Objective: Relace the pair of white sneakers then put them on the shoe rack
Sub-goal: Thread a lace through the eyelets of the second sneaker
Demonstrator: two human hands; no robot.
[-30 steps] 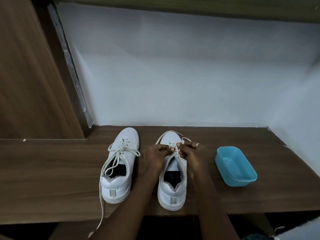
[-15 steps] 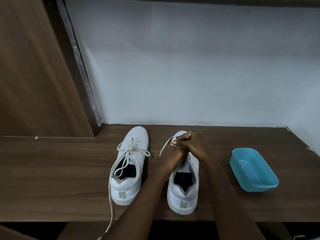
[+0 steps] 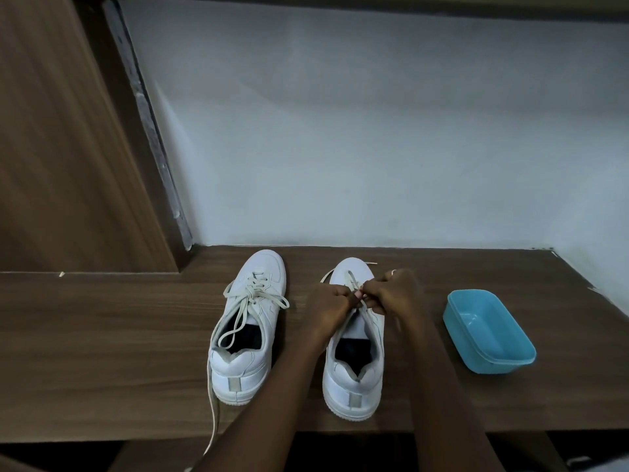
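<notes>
Lacing underway: left hand (image 3: 328, 303) and right hand (image 3: 394, 291) both pinch the lace (image 3: 350, 278) over the right sneaker (image 3: 354, 386), mid-tabletop (image 3: 102, 335), heel near the front edge. The left sneaker (image 3: 252, 335) alongside looks laced. Next, likely: draw it snug and thread the following eyelet.

Left sneaker (image 3: 263, 320), white, laced up, stands upright; right sneaker (image 3: 354, 386), white, stands just beside it, partly laced.

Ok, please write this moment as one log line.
phase: lacing right-side sneaker | left hand: pinches lace | right hand: pinches lace | left-side sneaker: laced, untied
</notes>
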